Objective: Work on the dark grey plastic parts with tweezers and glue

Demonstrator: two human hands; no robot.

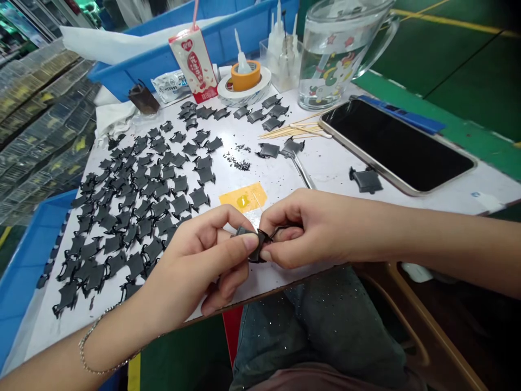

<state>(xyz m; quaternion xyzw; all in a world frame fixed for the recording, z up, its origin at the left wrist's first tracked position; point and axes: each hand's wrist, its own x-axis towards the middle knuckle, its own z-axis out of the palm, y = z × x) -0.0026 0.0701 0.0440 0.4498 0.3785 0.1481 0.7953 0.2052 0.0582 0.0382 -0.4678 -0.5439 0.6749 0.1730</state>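
Note:
My left hand [203,260] and my right hand [309,228] meet over the front edge of the white table [325,163]. Both pinch one small black plastic part [254,244] between thumbs and fingertips. Several identical black parts [138,201] lie spread in rows over the left half of the table. A few more lie near the back [268,111], and one lies alone by the phone [365,180]. A bracelet is on my left wrist.
A smartphone [396,146] lies at the right. Metal tweezers [301,168], wooden sticks [295,130], a yellow patch [243,198], tape rolls [244,81], a milk carton [194,62], a glass jug [337,49] and blue bins [163,49] surround the work area.

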